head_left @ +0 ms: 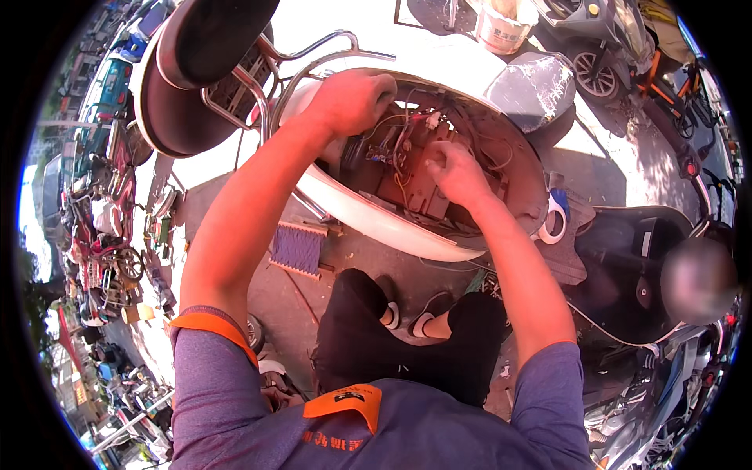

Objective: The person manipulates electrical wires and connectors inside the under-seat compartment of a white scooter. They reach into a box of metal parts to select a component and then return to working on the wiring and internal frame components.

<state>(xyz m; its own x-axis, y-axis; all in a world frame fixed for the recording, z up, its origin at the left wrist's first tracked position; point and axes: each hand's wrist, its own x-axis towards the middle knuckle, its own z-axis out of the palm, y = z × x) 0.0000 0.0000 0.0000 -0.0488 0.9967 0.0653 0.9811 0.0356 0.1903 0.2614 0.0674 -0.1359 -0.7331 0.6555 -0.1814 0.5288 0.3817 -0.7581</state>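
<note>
Oval shell (368, 211): white outside, reddish-brown inside, tangled wiring (401, 157) exposed. Left hand (356, 102): fingers curled. Right hand (460, 174): fingers bent inward. Cannot tell whether either pinches anything

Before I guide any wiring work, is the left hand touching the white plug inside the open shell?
Apart. The head view shows a clear gap between the curled fingers of the left hand and the white plug.

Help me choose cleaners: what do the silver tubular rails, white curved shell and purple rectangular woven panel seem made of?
Rails: likely chromed metal, given their bright, hard highlights.
Shell: probably smooth painted plastic, judging by its moulded curve, though metal is possible.
Panel: apparently matte cord or fabric, from its ridged weave.
</note>
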